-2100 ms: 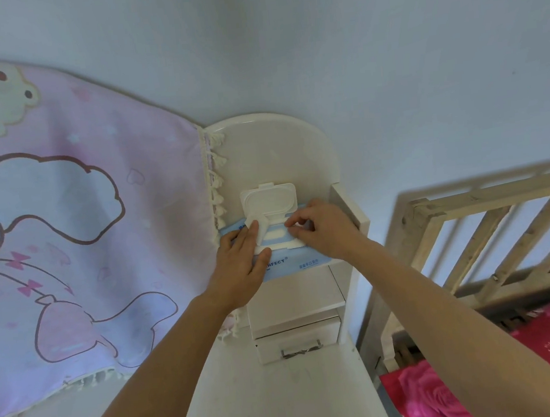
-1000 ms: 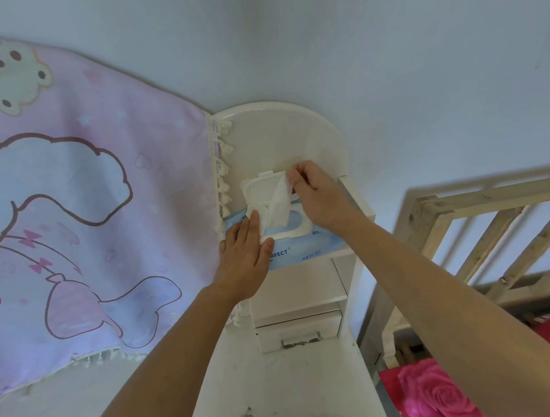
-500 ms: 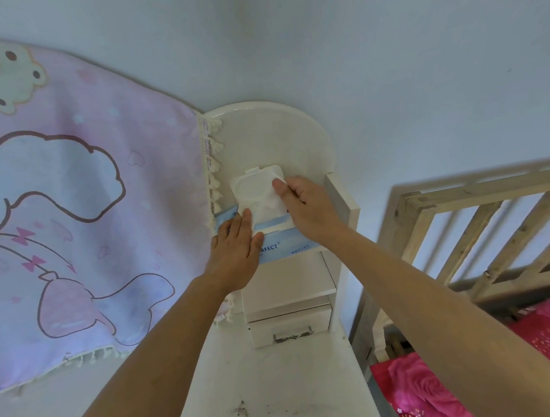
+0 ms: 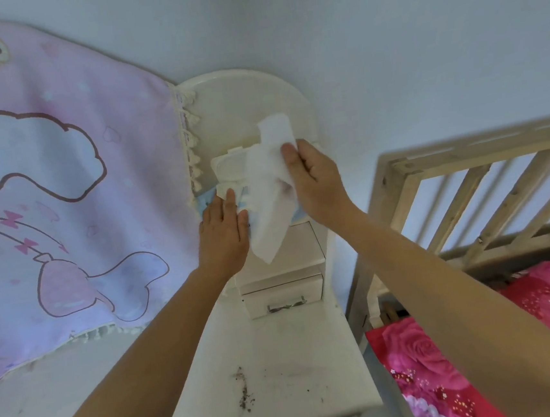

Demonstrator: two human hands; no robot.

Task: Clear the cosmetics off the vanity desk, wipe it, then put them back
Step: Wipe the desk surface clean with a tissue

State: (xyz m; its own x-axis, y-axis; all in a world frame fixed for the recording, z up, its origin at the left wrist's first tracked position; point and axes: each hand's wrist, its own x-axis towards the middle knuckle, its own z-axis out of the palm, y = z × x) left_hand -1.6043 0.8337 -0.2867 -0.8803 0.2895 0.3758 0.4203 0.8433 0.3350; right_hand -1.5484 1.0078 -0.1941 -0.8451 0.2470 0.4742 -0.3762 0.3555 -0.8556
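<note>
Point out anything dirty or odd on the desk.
A dark streak of grime with scattered specks soils the desk top near its front edge. The right hand holds a wet wipe.

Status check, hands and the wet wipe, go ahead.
Right hand pinching wet wipe, pulled clear. Left hand flat on wipes pack. Desk top dirty, nothing blocking.

just one head cam here, wide-angle, looking forward and down over both arms at the table (image 4: 281,359), close in, bed (image 4: 481,339) off to the right.
</note>
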